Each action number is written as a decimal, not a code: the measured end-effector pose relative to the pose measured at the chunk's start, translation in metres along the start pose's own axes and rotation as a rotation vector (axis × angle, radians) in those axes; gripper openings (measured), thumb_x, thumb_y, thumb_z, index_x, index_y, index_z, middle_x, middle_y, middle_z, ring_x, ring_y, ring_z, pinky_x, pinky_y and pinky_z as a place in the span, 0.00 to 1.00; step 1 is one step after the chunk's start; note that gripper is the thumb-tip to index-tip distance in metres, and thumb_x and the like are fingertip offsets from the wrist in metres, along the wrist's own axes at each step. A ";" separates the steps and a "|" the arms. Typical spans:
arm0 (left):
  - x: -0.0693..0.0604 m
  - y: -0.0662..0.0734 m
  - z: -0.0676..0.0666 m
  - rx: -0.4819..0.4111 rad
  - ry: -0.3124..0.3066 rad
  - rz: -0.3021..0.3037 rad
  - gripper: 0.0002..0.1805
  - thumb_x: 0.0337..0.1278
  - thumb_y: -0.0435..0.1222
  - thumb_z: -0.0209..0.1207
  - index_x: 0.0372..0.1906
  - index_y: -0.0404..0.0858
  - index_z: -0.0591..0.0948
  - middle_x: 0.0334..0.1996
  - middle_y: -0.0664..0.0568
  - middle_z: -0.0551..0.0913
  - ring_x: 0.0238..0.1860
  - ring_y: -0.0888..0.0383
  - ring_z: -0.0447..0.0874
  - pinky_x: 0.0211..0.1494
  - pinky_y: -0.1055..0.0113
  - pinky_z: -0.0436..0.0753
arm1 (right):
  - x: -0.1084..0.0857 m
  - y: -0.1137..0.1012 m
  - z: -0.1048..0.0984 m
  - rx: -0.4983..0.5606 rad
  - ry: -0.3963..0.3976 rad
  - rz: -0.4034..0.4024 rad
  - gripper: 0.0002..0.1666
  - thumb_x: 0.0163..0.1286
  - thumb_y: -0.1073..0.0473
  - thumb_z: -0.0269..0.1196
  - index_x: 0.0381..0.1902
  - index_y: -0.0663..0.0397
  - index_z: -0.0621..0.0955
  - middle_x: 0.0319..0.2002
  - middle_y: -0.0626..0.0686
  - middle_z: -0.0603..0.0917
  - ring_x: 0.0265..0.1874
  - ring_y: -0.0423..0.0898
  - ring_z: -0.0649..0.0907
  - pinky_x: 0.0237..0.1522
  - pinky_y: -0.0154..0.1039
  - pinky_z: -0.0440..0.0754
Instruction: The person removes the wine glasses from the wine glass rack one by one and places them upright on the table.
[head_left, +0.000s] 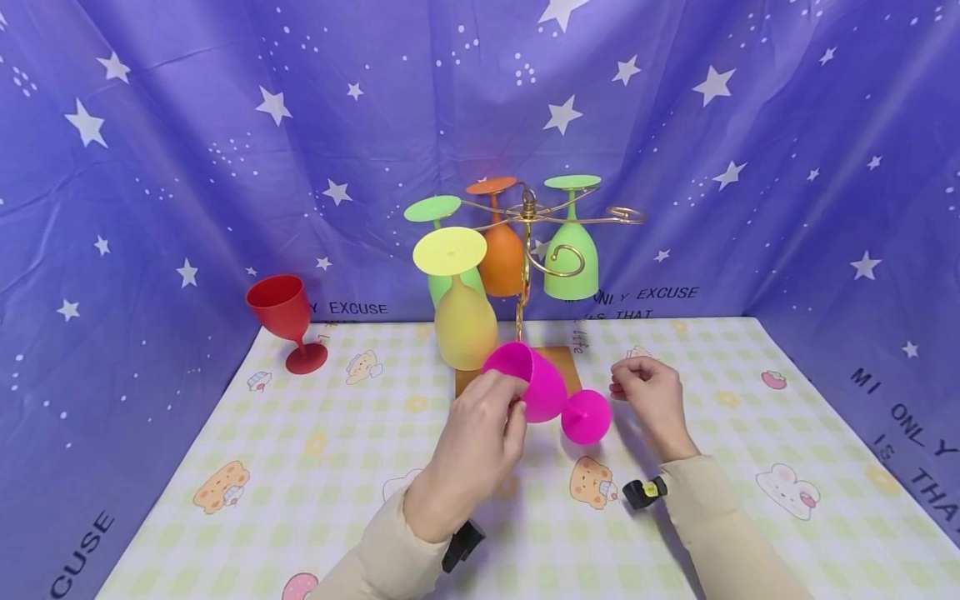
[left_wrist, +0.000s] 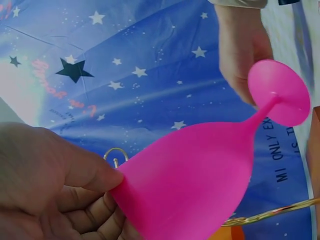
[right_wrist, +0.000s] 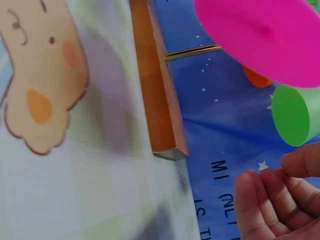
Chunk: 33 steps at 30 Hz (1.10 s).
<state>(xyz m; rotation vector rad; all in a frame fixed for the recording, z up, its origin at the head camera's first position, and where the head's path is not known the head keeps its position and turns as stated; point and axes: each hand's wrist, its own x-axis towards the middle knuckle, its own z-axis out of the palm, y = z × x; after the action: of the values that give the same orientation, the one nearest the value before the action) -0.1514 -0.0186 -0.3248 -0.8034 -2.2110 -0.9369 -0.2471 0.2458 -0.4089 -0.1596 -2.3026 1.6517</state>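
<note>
- Rack (head_left: 528, 213): gold wire goblet tree on a wooden base (head_left: 558, 362), standing on a cloth-covered desk (head_left: 712, 417); landmark for all places below, sides as the head view shows them.
- Progress, as judged: four goblets hung, two off the rack. Bare hooks: one at the rack's right (head_left: 643, 218), one at its front (head_left: 582, 260).
- Yellow goblet (head_left: 465, 329): hung foot up at the rack's front left.
- Left green goblet (head_left: 433, 208): hung foot up at the rack's left, partly behind the yellow one.
- Orange goblet (head_left: 501, 254): hung foot up at the rack's rear left.
- Right green goblet (head_left: 572, 286): hung foot up at the rack's rear right.
- Magenta goblet (head_left: 546, 387): in front of the rack, tilted, foot to the right; not yet hung.
- Red goblet (head_left: 285, 321): upright on the desk, well left of the rack; unheld.
- Left hand (head_left: 480, 442): before the rack, pinching the magenta bowl at its rim.
- Right hand (head_left: 652, 400): right of the rack's base, fingers loosely bent, thumb near the fingertips, nothing held; near the magenta foot, apart from it.
- Contents: none seen in the red bowl; the magenta bowl shows only fingers at its mouth; hung bowls face down, insides hidden in the head view.
</note>
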 end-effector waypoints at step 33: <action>0.000 0.002 -0.012 0.211 -0.034 0.063 0.08 0.46 0.23 0.60 0.31 0.37 0.82 0.26 0.53 0.75 0.31 0.55 0.70 0.38 0.66 0.69 | 0.002 0.016 0.016 -0.217 -0.214 0.196 0.23 0.64 0.58 0.63 0.51 0.70 0.75 0.37 0.60 0.82 0.32 0.48 0.85 0.37 0.37 0.83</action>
<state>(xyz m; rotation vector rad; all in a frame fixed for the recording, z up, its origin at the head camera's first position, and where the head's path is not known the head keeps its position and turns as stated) -0.1469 -0.0263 -0.3172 -0.7900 -2.2539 -0.6503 -0.2556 0.2371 -0.4283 -0.2767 -2.7045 1.5691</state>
